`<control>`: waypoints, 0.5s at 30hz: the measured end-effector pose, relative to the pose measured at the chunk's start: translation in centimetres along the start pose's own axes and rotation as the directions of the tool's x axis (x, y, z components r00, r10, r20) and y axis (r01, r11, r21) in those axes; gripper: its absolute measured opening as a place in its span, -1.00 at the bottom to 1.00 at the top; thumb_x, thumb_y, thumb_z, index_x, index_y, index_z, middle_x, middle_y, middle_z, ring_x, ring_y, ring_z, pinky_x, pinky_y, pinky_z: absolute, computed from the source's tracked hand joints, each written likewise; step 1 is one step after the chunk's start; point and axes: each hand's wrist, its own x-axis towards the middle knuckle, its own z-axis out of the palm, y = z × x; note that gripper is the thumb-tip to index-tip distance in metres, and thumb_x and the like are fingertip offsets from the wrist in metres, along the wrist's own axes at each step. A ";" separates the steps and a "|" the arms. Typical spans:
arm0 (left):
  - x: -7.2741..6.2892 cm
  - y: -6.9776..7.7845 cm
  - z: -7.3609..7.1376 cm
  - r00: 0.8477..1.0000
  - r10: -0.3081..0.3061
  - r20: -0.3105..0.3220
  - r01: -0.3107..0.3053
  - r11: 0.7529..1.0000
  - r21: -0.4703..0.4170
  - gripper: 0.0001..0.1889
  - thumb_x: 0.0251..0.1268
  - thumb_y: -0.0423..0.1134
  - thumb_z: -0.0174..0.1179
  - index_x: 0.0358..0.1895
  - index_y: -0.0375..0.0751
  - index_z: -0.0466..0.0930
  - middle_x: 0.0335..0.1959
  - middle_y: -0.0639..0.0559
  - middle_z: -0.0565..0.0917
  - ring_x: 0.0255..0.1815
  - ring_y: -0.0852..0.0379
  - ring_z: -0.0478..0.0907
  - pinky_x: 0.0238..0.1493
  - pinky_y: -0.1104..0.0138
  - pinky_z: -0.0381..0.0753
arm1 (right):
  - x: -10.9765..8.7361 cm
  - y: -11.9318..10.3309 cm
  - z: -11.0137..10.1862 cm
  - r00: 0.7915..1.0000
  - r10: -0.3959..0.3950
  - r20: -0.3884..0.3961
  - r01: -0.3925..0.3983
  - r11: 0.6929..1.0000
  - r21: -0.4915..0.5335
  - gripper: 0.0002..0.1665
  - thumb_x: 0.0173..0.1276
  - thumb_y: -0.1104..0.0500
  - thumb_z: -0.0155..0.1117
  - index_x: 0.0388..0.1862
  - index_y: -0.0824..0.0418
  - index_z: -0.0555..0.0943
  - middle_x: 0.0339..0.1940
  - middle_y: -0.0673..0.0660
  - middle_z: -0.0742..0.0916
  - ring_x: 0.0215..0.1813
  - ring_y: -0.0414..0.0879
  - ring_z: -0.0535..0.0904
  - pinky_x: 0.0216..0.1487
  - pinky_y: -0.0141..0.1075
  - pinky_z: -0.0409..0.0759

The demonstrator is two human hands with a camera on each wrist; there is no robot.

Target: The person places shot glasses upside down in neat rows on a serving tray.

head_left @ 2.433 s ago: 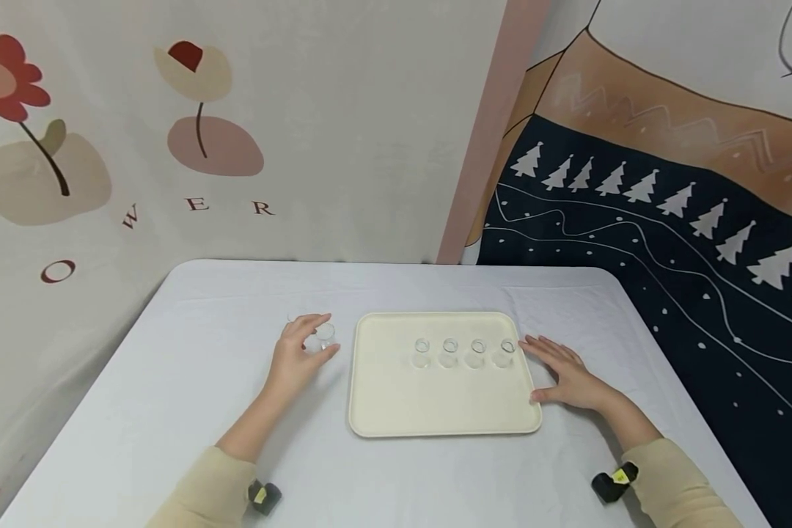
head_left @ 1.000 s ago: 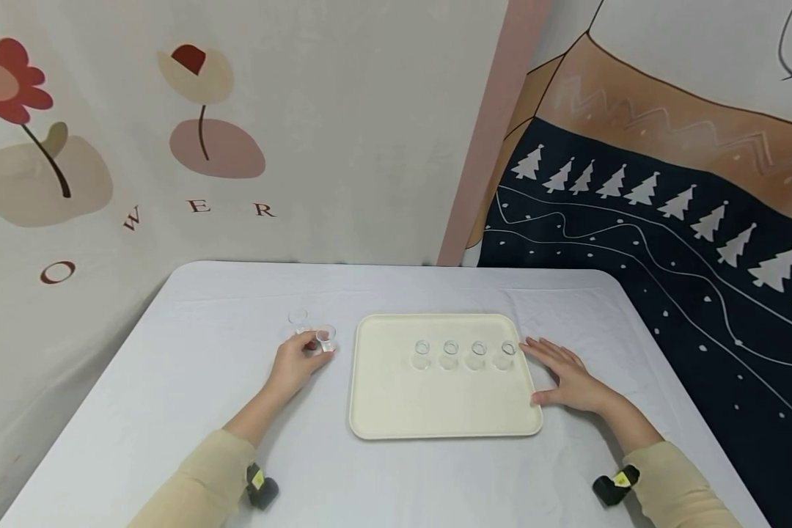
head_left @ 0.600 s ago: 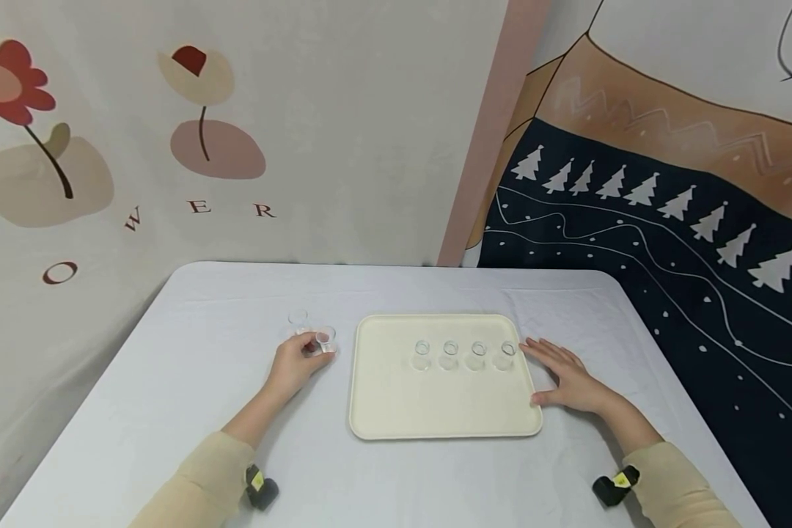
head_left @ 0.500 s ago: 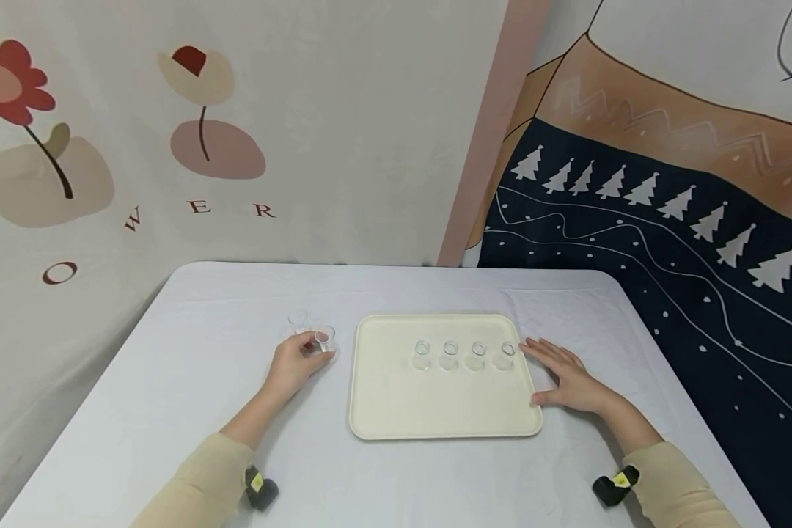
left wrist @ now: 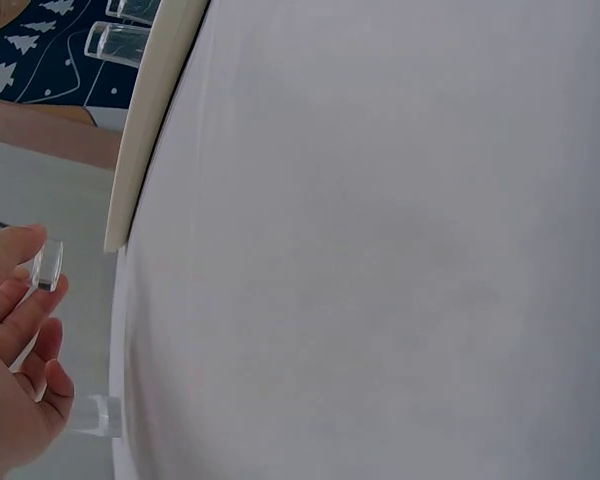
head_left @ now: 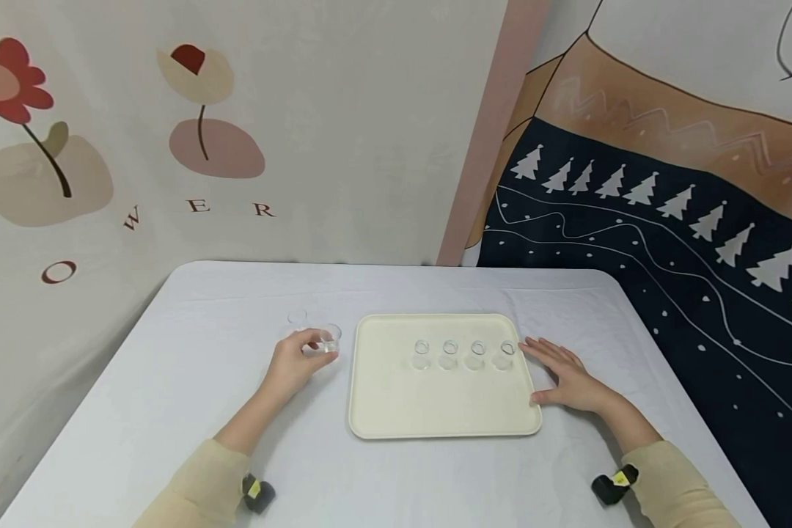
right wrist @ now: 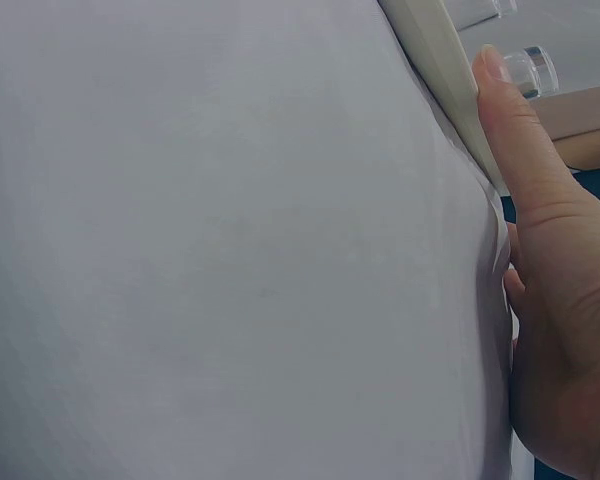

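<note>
My left hand pinches a small clear shot glass between thumb and fingers, left of the cream tray. In the left wrist view this glass is lifted off the white cloth. A second clear glass stands on the cloth just behind that hand, partly hidden by it. Several similar glasses form a row on the tray, the leftmost glass near its middle and the rightmost glass by its right rim. With fingers spread, my right hand touches the tray's right edge.
A white cloth covers the table. Behind it hangs a pale fabric printed with flowers, and to the right a dark fabric with white trees.
My left hand first reached around the glass with fingers apart, then closed on it. It has now raised the glass and shifted it slightly right. The right hand stays still.
</note>
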 end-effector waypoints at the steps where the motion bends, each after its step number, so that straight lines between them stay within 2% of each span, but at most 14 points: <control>1: 0.0 0.2 -0.1 1.000 0.011 0.002 -0.011 1.000 0.010 -0.71 0.00 -0.30 0.47 -0.15 -0.19 0.69 -0.28 -0.06 0.62 -0.24 0.01 0.46 -0.37 0.28 0.42 | 0.0 0.0 0.0 1.000 0.001 0.000 -0.001 1.000 0.000 0.14 -0.04 -0.18 0.52 0.48 0.08 0.22 0.48 0.30 0.21 0.47 0.33 -0.08 0.31 0.28 -0.26; 9: -0.5 1.4 -0.2 0.994 0.106 0.032 -0.108 0.993 0.054 -0.65 0.02 -0.28 0.46 -0.07 -0.26 0.68 -0.22 -0.05 0.66 -0.21 0.03 0.46 -0.23 0.18 0.44 | 0.0 -0.1 -0.1 1.000 0.001 0.002 -0.001 1.000 -0.006 0.14 -0.05 -0.18 0.51 0.49 0.08 0.21 0.48 0.31 0.21 0.47 0.33 -0.08 0.31 0.28 -0.26; 15: -0.5 2.2 0.1 0.972 0.235 0.024 -0.236 0.969 0.073 -0.65 0.01 -0.31 0.46 -0.07 -0.29 0.69 -0.23 0.00 0.71 -0.20 0.06 0.50 -0.15 0.08 0.50 | -0.1 -0.1 0.0 1.000 0.003 0.001 -0.003 1.000 0.001 0.14 -0.05 -0.18 0.51 0.49 0.07 0.22 0.48 0.31 0.21 0.47 0.33 -0.08 0.31 0.27 -0.26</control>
